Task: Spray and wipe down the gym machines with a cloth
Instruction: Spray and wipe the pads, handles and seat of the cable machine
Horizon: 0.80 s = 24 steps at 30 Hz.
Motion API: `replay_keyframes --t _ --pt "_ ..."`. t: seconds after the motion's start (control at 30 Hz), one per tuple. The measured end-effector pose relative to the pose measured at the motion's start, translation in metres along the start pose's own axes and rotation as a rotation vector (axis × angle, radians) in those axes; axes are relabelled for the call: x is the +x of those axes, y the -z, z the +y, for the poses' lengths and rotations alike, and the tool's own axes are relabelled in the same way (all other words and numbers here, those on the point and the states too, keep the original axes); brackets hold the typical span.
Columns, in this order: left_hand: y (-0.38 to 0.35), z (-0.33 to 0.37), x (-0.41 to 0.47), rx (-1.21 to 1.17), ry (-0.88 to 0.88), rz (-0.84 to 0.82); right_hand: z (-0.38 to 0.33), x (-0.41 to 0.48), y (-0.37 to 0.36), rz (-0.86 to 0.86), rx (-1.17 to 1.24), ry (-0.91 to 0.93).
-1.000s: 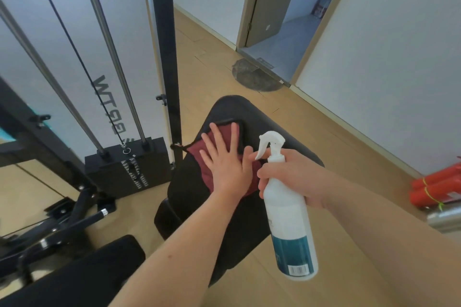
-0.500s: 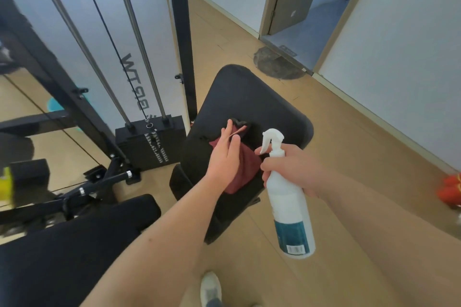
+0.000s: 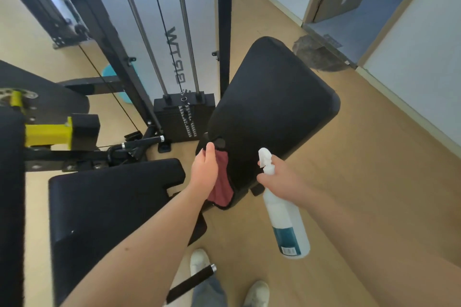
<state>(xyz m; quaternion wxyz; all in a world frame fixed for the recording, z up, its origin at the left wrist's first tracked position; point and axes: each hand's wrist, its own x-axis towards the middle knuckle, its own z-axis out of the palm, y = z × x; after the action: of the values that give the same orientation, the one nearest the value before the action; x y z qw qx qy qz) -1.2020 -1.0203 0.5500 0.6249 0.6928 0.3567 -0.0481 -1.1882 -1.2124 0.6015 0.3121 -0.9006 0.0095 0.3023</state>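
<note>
Item in hand: the big black back pad [image 3: 272, 107], tilted up beside the weight stack [image 3: 184, 117]. My left hand [image 3: 204, 172] presses the red cloth [image 3: 222, 182] against the pad's lower left edge. Its fingers are straight and held together, and the cloth's tail hangs below my palm. My right hand [image 3: 277, 179] is curled round the neck of the spray bottle [image 3: 287, 219], nozzle toward the pad and the bottle's body hanging clear of it. Whether a finger sits on the trigger I cannot tell. To do this wipe well, I judge: hold the flat of the hand on the cloth, follow the edge round in overlapping strokes, then work up the broad face, with the bottle kept off the pad. Count, large to small: pads, two in full view, the back pad and the seat pad [image 3: 112, 207]; weight stack, one; guide rods [image 3: 184, 20], two; spray bottle, one; cloth, one; shoes [image 3: 199, 262], two.
</note>
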Motion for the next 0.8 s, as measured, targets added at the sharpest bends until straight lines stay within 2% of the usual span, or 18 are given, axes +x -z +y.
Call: replay_keyframes --t 0.23,0.5,0.8 --pt "0.035 -0.012 0.024 0.014 0.069 -0.006 0.003 0.011 -0.042 -0.032 -0.173 -0.093" --pt "0.048 -0.001 0.057 0.026 0.103 -0.083 -0.028 0.034 -0.057 0.040 -0.131 -0.159" --pt "0.057 0.004 0.095 0.014 0.120 -0.115 -0.074 0.077 -0.067 0.102 -0.087 -0.106"
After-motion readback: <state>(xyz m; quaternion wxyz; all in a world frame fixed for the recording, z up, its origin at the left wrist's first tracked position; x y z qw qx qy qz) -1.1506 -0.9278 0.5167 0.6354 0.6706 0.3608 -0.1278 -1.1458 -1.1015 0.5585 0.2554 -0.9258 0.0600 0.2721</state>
